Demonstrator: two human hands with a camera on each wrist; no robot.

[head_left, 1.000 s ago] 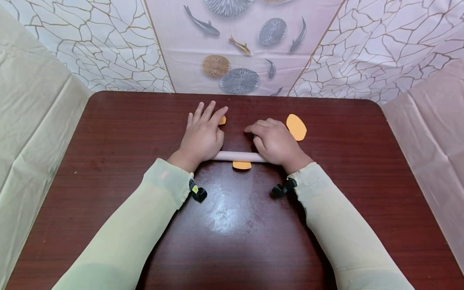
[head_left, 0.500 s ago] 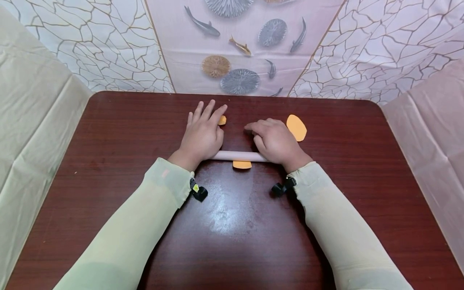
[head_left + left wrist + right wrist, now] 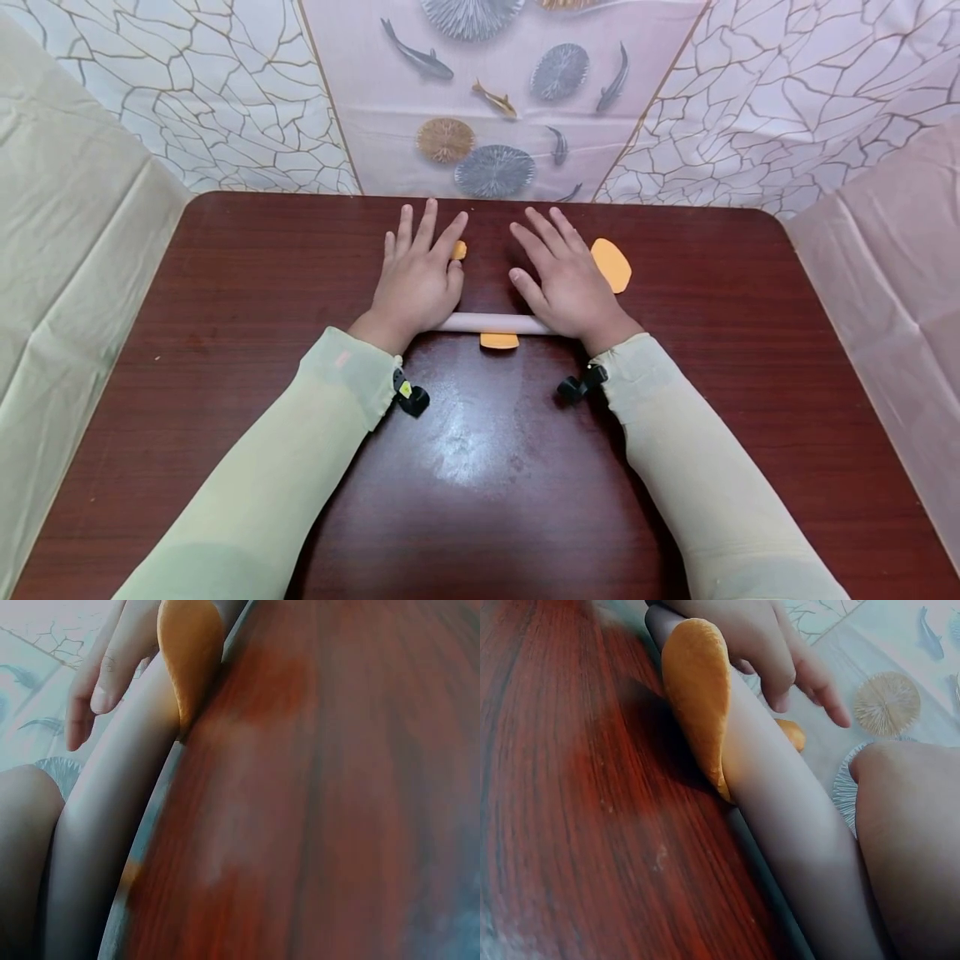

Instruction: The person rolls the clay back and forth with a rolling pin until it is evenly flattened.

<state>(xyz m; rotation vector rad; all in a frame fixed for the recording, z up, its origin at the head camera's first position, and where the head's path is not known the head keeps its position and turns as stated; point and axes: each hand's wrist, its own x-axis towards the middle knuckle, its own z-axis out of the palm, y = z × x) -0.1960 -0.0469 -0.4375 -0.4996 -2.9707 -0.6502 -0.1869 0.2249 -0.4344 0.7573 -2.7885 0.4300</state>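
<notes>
A smooth, pale rolling pin point(image 3: 495, 322) without handles lies crosswise on the table. My left hand point(image 3: 417, 282) rests on its left end, palm down with fingers spread. On the right end lies my right hand point(image 3: 567, 283), its fingers straight and pointing away. A flattened piece of orange dough point(image 3: 499, 342) shows at the near side of the pin, midway between the hands. Both wrist views show that dough point(image 3: 696, 694) curling up against the pin's side. The palms hide both ends of the pin in the head view.
Beyond the left thumb sits a small orange lump point(image 3: 459, 250), partly behind the index finger. A flat orange oval point(image 3: 612, 265) lies just right of the right hand. The dark red table point(image 3: 465, 533) ends at a patterned cloth point(image 3: 495, 125) at the back.
My right hand's fingers, curled before, have straightened and spread forward. The left hand, the pin and the dough have hardly moved.
</notes>
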